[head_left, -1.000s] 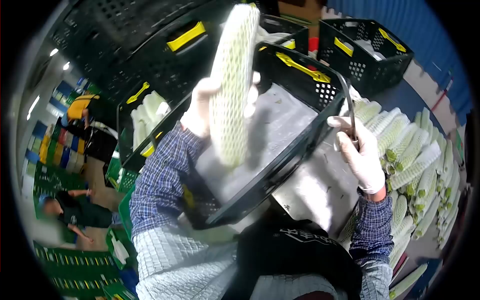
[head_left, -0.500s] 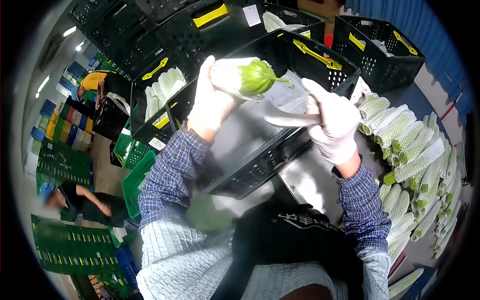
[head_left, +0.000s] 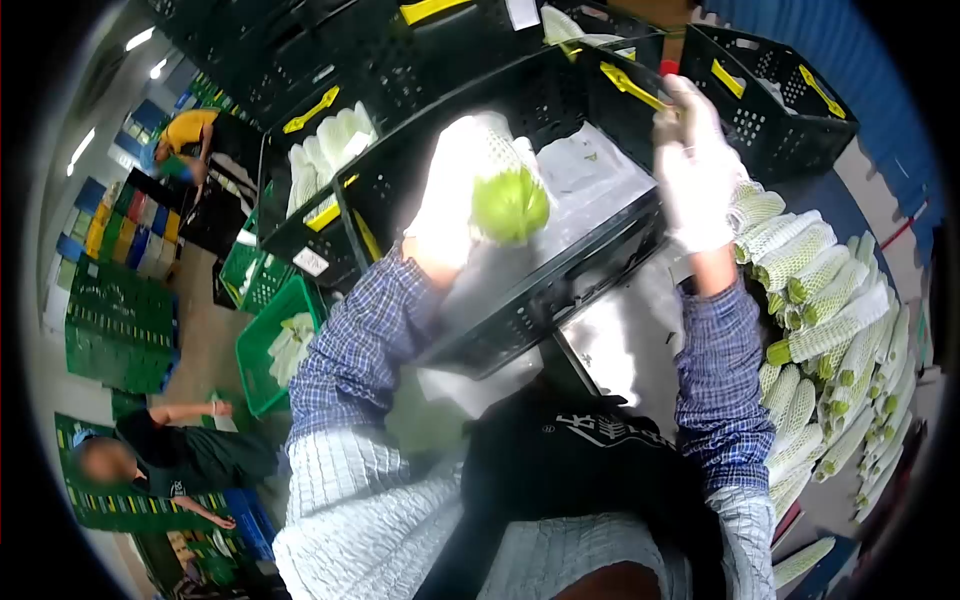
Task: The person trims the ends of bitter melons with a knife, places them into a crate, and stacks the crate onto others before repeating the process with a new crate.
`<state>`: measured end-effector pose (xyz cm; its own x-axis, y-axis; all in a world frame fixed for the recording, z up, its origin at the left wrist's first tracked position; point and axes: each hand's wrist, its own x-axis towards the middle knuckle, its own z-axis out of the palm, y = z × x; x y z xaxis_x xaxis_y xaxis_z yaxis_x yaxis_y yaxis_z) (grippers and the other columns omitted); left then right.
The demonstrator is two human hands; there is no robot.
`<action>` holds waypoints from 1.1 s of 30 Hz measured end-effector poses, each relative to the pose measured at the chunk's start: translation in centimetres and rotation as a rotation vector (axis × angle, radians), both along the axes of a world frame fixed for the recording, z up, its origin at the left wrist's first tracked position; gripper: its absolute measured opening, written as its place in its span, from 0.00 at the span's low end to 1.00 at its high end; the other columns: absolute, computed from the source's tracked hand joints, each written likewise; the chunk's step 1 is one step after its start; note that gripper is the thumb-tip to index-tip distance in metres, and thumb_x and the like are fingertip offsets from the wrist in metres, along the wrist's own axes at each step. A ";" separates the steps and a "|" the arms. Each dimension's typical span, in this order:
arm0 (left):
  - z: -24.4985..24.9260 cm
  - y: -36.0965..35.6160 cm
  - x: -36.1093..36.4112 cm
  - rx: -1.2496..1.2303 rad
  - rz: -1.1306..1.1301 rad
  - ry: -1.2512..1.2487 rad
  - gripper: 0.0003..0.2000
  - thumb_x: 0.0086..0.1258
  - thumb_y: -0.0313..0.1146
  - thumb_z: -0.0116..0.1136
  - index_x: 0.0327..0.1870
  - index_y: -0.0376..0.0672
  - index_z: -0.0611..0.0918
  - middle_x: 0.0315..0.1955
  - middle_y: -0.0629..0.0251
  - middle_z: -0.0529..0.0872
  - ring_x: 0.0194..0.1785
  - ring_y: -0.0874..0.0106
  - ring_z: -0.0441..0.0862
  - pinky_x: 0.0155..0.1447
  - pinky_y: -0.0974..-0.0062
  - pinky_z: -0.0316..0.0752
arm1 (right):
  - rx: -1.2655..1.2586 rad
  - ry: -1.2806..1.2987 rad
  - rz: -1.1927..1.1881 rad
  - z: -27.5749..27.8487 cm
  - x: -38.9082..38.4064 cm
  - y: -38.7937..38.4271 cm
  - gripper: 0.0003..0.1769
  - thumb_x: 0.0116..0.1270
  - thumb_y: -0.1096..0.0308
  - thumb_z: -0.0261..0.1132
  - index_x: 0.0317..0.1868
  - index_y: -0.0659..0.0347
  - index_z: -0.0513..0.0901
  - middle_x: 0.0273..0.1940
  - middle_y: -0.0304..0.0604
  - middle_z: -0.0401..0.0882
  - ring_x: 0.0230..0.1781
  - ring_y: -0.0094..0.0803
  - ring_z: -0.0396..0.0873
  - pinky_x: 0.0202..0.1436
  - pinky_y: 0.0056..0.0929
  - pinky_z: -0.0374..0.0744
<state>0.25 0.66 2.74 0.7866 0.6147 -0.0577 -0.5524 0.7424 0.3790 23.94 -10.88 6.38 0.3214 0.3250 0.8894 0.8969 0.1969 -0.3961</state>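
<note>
My left hand (head_left: 447,190), in a white glove, is wrapped round a green gourd (head_left: 510,207) in a white foam net sleeve. The gourd's bare green end faces down and to the right, above the open black crate (head_left: 480,345); no stem shows on it. My right hand (head_left: 692,165), also gloved, is closed and raised at the crate's right side, near its yellow handle (head_left: 632,86). The knife it held a moment earlier is hardly visible now, its blade hidden or edge-on. White paper (head_left: 595,170) lines the crate.
Many net-sleeved gourds (head_left: 830,330) are piled at the right. A black crate (head_left: 765,110) stands behind them, and another with sleeved gourds (head_left: 330,150) is at the left. A green basket (head_left: 262,350) sits lower left. Two co-workers (head_left: 190,140) are on the left.
My right hand has moved up and right, away from the gourd, and the knife blade has dropped out of sight. The gourd has tilted downward. The nearer co-worker's arms have shifted.
</note>
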 end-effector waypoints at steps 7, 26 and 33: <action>2.7 -0.6 1.0 0.176 0.189 0.078 0.30 0.67 0.51 0.59 0.62 0.36 0.73 0.51 0.48 0.83 0.58 0.57 0.80 0.65 0.52 0.75 | -0.573 0.852 0.804 0.8 -2.6 -3.9 0.15 0.76 0.61 0.60 0.53 0.63 0.85 0.24 0.31 0.79 0.16 0.12 0.66 0.19 0.14 0.63; 6.9 -5.4 0.2 0.556 0.122 -0.162 0.30 0.60 0.35 0.71 0.61 0.42 0.70 0.44 0.56 0.81 0.49 0.60 0.83 0.57 0.58 0.82 | -0.431 0.638 1.053 -5.3 -7.8 -7.9 0.46 0.50 0.78 0.76 0.71 0.72 0.67 0.63 0.52 0.79 0.60 0.32 0.79 0.65 0.30 0.75; 5.4 -7.5 1.4 0.654 -0.105 -0.085 0.28 0.57 0.36 0.72 0.57 0.44 0.71 0.48 0.58 0.82 0.57 0.61 0.81 0.64 0.57 0.79 | -0.373 0.502 0.922 -4.6 -6.7 -10.3 0.44 0.48 0.79 0.77 0.68 0.73 0.71 0.58 0.51 0.84 0.56 0.32 0.83 0.61 0.29 0.78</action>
